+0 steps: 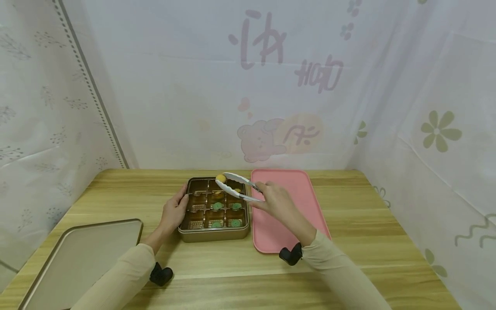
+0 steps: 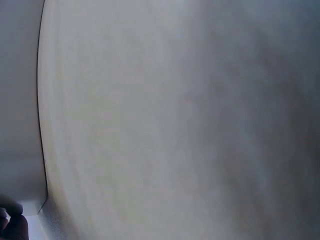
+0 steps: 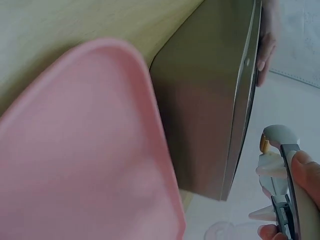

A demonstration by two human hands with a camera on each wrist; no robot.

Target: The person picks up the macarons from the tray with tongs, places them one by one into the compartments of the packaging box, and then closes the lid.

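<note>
A gold-brown tin (image 1: 215,235) holds a divided insert with several square compartments. Green round pieces (image 1: 236,223) lie in several front and middle compartments, and yellow shows farther back, partly behind the tongs. My left hand (image 1: 174,210) holds the tin's left side, thumb at the rim. My right hand (image 1: 277,200) grips white-tipped tongs (image 1: 232,190) from the right, above the tin. Between the tongs' tips, over the back compartments, sits a small round yellow piece (image 1: 221,178). The right wrist view also shows the tongs (image 3: 295,195) beyond the tin's wall.
A pink tray (image 1: 271,234) lies directly right of the tin, partly under my right forearm. At the front left is a flat gold-brown lid or tray (image 1: 89,245), overlapped by my left sleeve. Printed cloth (image 1: 186,107) hangs behind the wooden table (image 1: 224,275).
</note>
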